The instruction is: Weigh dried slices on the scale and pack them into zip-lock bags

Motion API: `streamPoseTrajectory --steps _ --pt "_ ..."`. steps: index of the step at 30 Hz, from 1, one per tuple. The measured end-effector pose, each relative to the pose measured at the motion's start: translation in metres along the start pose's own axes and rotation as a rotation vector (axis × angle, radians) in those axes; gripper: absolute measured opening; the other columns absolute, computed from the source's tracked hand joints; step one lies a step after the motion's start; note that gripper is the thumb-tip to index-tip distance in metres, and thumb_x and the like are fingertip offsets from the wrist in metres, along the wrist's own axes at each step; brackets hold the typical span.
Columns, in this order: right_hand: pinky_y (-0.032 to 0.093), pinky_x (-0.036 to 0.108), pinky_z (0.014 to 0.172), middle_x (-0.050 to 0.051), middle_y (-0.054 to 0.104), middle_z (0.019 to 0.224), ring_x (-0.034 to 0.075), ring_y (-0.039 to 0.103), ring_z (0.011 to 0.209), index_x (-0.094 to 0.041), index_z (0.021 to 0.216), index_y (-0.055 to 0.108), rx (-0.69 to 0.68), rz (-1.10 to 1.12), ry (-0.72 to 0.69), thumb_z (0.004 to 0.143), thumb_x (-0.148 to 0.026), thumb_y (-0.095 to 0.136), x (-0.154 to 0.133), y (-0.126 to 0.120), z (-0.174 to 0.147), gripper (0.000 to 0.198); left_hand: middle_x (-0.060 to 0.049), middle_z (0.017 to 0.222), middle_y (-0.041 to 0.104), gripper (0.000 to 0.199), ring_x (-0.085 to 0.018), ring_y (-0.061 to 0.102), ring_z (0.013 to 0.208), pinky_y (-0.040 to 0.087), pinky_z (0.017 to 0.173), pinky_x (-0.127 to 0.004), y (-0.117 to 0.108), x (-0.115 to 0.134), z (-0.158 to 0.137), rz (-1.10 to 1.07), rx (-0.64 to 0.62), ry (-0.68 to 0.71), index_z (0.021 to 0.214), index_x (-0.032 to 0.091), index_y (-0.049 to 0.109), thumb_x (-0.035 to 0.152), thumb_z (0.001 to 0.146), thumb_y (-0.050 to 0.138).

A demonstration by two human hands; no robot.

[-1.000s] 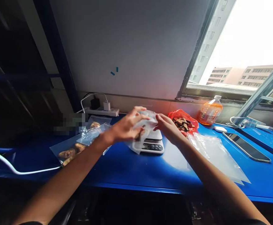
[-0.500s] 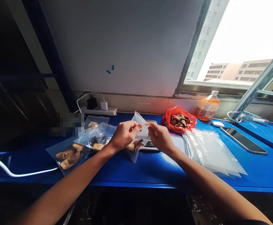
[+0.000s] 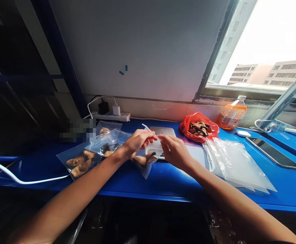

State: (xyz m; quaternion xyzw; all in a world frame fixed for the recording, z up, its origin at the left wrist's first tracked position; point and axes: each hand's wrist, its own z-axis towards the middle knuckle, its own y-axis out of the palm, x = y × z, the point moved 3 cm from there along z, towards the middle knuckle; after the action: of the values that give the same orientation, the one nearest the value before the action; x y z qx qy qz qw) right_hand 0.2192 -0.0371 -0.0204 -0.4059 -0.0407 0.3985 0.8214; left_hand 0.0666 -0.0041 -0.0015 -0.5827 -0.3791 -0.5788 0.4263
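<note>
Between my hands hangs a clear zip bag (image 3: pixel 151 166) with brown dried slices in its lower part. My left hand (image 3: pixel 139 142) is closed on the bag's top edge, thumb and fingers pinched. On the other side, my right hand (image 3: pixel 174 149) pinches the same edge near its right end. Behind the bag stands a kitchen scale (image 3: pixel 164 131), partly hidden by the bag and my hands. Filled zip bags (image 3: pixel 80 162) of brown pieces lie to the left. A red plastic bag (image 3: pixel 186 130), open at the top, holds more dried slices beyond my right hand.
Flat zip bags (image 3: pixel 235 162) are stacked on the right of the blue table (image 3: pixel 138 189). Near them lie a phone (image 3: pixel 272 154) and a white earbud case (image 3: pixel 243 133). An orange drink bottle (image 3: pixel 233 113) and a power strip (image 3: pixel 112 117) stand along the wall.
The bag's top has tipped over and now shows as a narrow edge, uncovering the scale behind. Both hands keep their pinch on it. The whole view has shifted slightly.
</note>
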Motion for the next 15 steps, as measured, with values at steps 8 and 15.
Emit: streamPoseTrajectory --steps 8,15 --pt "0.045 0.028 0.065 0.004 0.067 0.081 0.017 0.059 0.072 -0.019 0.101 0.062 -0.021 0.427 0.176 0.087 -0.05 0.051 -0.006 -0.014 0.003 0.036 0.002 0.059 0.049 0.026 -0.008 0.037 0.049 0.023 0.044 -0.021 0.0 0.002 -0.002 -0.002 -0.116 0.024 0.069 0.016 0.063 0.041 0.072 0.064" --pt "0.036 0.023 0.053 0.0 0.059 0.065 0.011 0.049 0.057 -0.018 0.068 0.054 -0.063 0.536 0.361 0.081 -0.042 0.057 -0.002 -0.013 0.01 0.027 0.002 0.057 0.049 0.034 -0.011 0.042 0.052 0.034 0.05 -0.023 0.01 0.004 -0.008 0.356 -0.254 0.22 0.063 0.018 0.052 0.046 0.082 0.054"
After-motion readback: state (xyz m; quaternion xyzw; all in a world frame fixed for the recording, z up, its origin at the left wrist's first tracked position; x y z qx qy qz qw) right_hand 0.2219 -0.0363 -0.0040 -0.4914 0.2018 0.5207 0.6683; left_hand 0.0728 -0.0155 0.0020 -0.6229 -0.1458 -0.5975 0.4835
